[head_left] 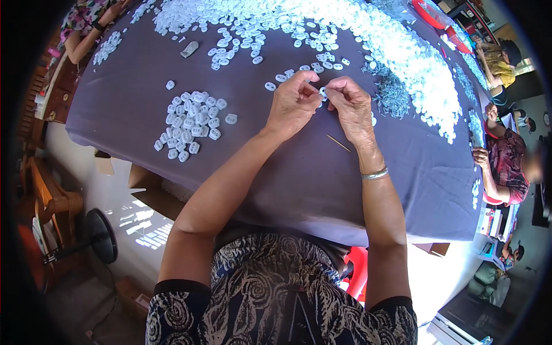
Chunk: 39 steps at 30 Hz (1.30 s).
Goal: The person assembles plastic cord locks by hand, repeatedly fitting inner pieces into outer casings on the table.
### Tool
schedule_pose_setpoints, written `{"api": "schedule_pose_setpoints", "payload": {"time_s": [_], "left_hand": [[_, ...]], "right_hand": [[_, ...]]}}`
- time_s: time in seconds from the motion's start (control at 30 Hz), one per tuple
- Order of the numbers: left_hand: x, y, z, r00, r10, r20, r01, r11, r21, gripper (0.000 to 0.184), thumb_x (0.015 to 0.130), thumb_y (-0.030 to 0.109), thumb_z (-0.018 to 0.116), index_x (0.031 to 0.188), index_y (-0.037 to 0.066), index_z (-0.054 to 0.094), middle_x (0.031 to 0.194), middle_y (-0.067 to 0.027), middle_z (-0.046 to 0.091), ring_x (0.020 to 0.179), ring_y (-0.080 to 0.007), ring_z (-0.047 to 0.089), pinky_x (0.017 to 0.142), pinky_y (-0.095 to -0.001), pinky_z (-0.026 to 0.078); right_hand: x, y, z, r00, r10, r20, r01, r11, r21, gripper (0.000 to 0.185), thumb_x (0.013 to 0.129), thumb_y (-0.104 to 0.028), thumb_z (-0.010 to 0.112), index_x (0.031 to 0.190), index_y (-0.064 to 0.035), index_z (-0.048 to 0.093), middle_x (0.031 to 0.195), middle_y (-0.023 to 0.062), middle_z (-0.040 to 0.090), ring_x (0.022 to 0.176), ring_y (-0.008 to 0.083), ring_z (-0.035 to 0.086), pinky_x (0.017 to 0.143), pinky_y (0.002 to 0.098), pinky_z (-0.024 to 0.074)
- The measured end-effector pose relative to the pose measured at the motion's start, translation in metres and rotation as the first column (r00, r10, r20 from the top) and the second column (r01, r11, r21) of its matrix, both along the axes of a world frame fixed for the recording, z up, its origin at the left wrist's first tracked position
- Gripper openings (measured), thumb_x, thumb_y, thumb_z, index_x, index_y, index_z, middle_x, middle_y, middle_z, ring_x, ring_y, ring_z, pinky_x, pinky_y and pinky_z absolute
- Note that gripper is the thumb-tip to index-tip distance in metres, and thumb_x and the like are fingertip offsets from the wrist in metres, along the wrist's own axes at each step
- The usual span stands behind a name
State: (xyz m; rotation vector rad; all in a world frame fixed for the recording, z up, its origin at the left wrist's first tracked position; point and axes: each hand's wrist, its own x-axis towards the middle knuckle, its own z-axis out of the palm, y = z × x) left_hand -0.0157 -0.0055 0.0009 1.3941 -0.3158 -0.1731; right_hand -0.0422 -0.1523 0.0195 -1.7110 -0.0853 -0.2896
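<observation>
The left hand (294, 106) and the right hand (352, 106) meet over the worktop (287, 178), with a small white piece (323, 92) between their fingertips. Both hands are nearly closed, with the thumb and pointing finger of each pinching in on that piece. The fingers cover most of it, so I cannot tell if any tiny part is being put in. A thin wooden stick (338, 143) lies just below the right hand, and no hand holds it. To the left of the left hand sits a little pile of white pieces (187, 123), with one loose piece (231, 119) beside it. These look chunkier than the others, so I think they are the ones that are done. A lot seems left to do. A huge heap of white bits (374, 34) spreads out past both hands and curves round to the right of the right hand. A few loose white bits (269, 86) lie just beyond the left hand. A clump of small grey bits (393, 96) is close to the right hand, on its right side, and it looks like plenty. Next to all that, the little pile is small, so I would say the work is at an early point. The piece in the fingers does not look set down as done yet.
</observation>
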Motion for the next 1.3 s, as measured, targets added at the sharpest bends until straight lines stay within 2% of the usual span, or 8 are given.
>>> {"api": "schedule_pose_setpoints", "payload": {"time_s": [0.2, 0.4, 0.5, 0.73, 0.83, 1.03, 1.13, 1.3], "left_hand": [[0.002, 0.002, 0.001, 1.0, -0.023, -0.008, 0.023, 1.0, -0.004, 0.032, 0.081, 0.001, 0.062, 0.112, 0.001, 0.053, 0.081, -0.0049, 0.061, 0.065, -0.0067, 0.055, 0.054, -0.0223, 0.046], [0.003, 0.006, 0.01, 0.995, -0.056, -0.087, 0.054, 0.998, -0.027, 0.032, 0.082, 0.002, 0.062, 0.112, 0.0, 0.054, 0.085, -0.0077, 0.062, 0.072, -0.0099, 0.06, 0.059, -0.0244, 0.05], [0.003, 0.007, 0.009, 0.992, -0.069, -0.101, 0.063, 0.996, -0.059, 0.03, 0.083, 0.002, 0.062, 0.112, 0.001, 0.054, 0.085, -0.0077, 0.063, 0.073, -0.0102, 0.06, 0.06, -0.0246, 0.051], [0.001, 0.01, 0.014, 0.989, -0.114, -0.096, 0.106, 0.991, -0.085, 0.022, 0.085, 0.002, 0.061, 0.106, 0.002, 0.057, 0.082, -0.0046, 0.062, 0.072, -0.0094, 0.06, 0.061, -0.0236, 0.05], [0.004, 0.011, 0.008, 0.986, -0.162, -0.044, 0.159, 0.986, -0.054, 0.021, 0.086, 0.007, 0.062, 0.107, 0.006, 0.061, 0.088, -0.0022, 0.063, 0.078, -0.0104, 0.06, 0.064, -0.0254, 0.048], [0.002, 0.013, 0.023, 0.968, -0.16, -0.193, 0.123, 0.974, -0.192, 0.018, 0.088, 0.011, 0.064, 0.105, 0.006, 0.063, 0.089, -0.0018, 0.063, 0.079, -0.0093, 0.059, 0.064, -0.0257, 0.049], [0.002, 0.012, 0.022, 0.986, -0.139, -0.09, 0.134, 0.989, -0.059, 0.017, 0.088, 0.011, 0.065, 0.104, 0.005, 0.063, 0.086, -0.0016, 0.063, 0.076, -0.0079, 0.058, 0.063, -0.0244, 0.048], [0.003, 0.007, 0.008, 0.991, -0.123, -0.05, 0.118, 0.989, -0.092, 0.016, 0.088, 0.008, 0.065, 0.102, 0.003, 0.062, 0.081, -0.0009, 0.062, 0.07, -0.0064, 0.055, 0.061, -0.0221, 0.047]], "right_hand": [[-0.001, -0.001, 0.002, 1.0, 0.004, -0.005, -0.004, 0.999, -0.041, 0.005, 0.082, 0.001, 0.063, 0.084, -0.0035, 0.061, 0.069, -0.0049, 0.057, 0.061, 0.0016, 0.05, 0.054, 0.0193, 0.0436], [0.0, -0.003, 0.0, 0.996, 0.048, 0.073, -0.037, 0.989, -0.143, 0.02, 0.075, 0.003, 0.07, 0.09, -0.0043, 0.059, 0.072, -0.0025, 0.059, 0.063, 0.0025, 0.054, 0.057, 0.0197, 0.0478], [-0.005, 0.0, 0.013, 0.996, 0.008, 0.092, 0.024, 0.94, -0.34, 0.024, 0.072, 0.003, 0.072, 0.091, -0.0041, 0.059, 0.073, -0.0004, 0.06, 0.063, 0.0031, 0.055, 0.056, 0.0197, 0.0481], [-0.007, 0.0, 0.015, 0.983, 0.024, 0.182, 0.052, 0.915, -0.399, 0.026, 0.07, 0.004, 0.072, 0.091, -0.0033, 0.059, 0.077, 0.0004, 0.059, 0.06, 0.0045, 0.055, 0.054, 0.0205, 0.0478], [-0.007, 0.0, 0.014, 0.982, 0.034, 0.186, 0.04, 0.922, -0.385, 0.026, 0.069, 0.004, 0.071, 0.091, -0.0033, 0.059, 0.077, 0.0008, 0.058, 0.059, 0.0045, 0.054, 0.053, 0.0207, 0.0473], [-0.007, 0.0, 0.014, 0.973, 0.042, 0.226, 0.062, 0.9, -0.432, 0.027, 0.068, 0.004, 0.069, 0.092, -0.0037, 0.06, 0.076, 0.0016, 0.057, 0.057, 0.0052, 0.053, 0.052, 0.0225, 0.0464], [-0.007, 0.001, 0.014, 0.969, 0.049, 0.244, 0.067, 0.892, -0.447, 0.026, 0.068, 0.003, 0.069, 0.092, -0.0039, 0.06, 0.077, 0.0022, 0.057, 0.056, 0.0065, 0.054, 0.051, 0.0239, 0.0465], [-0.009, 0.006, 0.014, 0.973, 0.036, 0.226, 0.08, 0.873, -0.481, 0.027, 0.07, 0.001, 0.071, 0.093, -0.0035, 0.059, 0.079, 0.0049, 0.058, 0.055, 0.0108, 0.057, 0.05, 0.0274, 0.0476]]}}
